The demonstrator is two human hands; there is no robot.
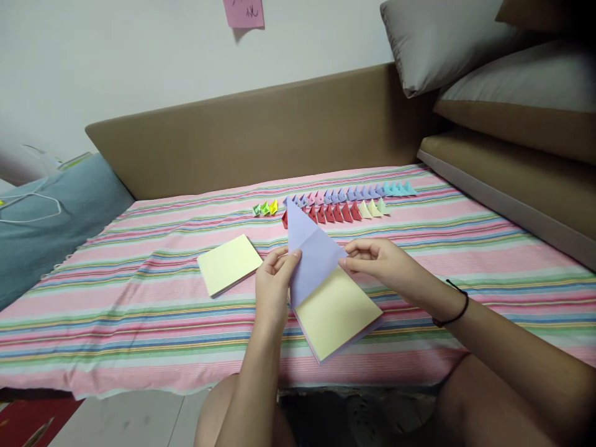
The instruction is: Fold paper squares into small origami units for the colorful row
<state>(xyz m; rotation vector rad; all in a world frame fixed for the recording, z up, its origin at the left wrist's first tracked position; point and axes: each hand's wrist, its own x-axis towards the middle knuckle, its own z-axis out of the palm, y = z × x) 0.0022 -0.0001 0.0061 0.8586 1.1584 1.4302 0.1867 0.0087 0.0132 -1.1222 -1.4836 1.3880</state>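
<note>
A lavender paper sheet [311, 251] folded into a triangle stands up between my hands, its tip pointing away from me. My left hand [272, 282] pinches its left edge with fingers closed. My right hand [384, 264] pinches its right corner, fingers closed too, with a black band on that wrist. Under the sheet lies a stack of paper with a pale yellow sheet on top [338, 313] on the striped bedspread [139, 279].
A second pale yellow paper stack [229, 264] lies to the left. Rows of several small folded paper pieces [344, 202] in green, yellow, pink, blue, teal and red lie behind. Cushions [512, 93] stack at the right, a blue pillow [46, 217] at the left.
</note>
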